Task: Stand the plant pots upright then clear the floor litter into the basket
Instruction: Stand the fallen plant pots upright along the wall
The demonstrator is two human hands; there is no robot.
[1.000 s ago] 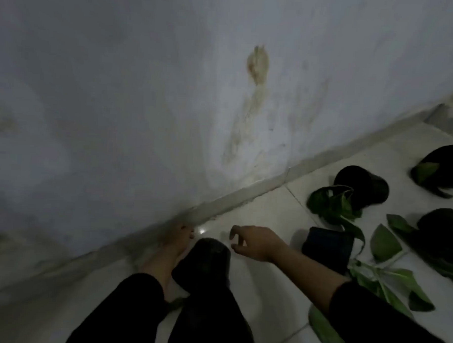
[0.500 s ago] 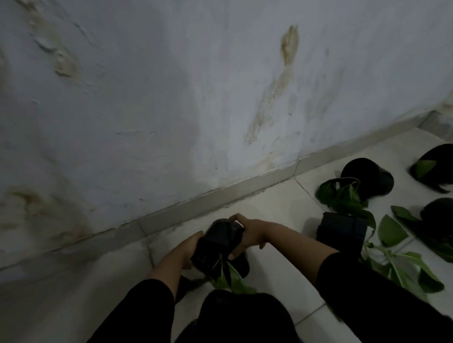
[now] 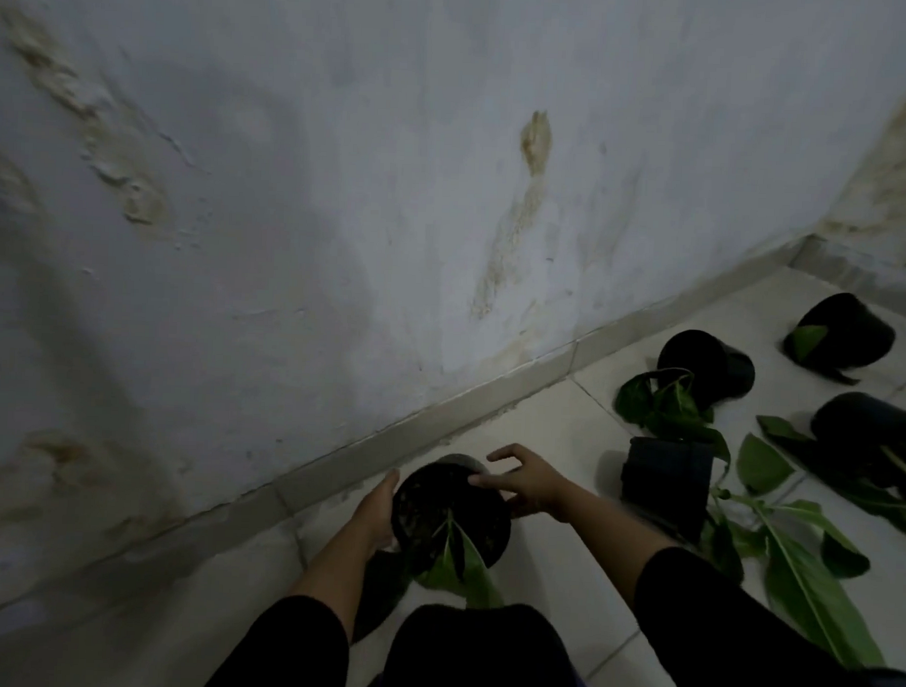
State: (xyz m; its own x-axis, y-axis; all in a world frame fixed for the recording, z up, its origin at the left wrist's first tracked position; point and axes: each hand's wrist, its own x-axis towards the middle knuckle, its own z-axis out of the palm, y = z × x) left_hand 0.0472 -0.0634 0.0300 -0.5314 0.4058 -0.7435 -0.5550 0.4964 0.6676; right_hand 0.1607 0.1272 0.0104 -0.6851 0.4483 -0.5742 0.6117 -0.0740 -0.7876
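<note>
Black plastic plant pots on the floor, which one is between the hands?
The black plastic pot by the wall, soil facing up; the other four lie apart to its right.

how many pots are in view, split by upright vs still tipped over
Upright, between the left hand and right hand: 1, the pot by the wall
Tipped on the floor: 4, the nearest tipped pot, the one behind it, the far pot, the right-edge pot
Total: 5 black pots
</note>
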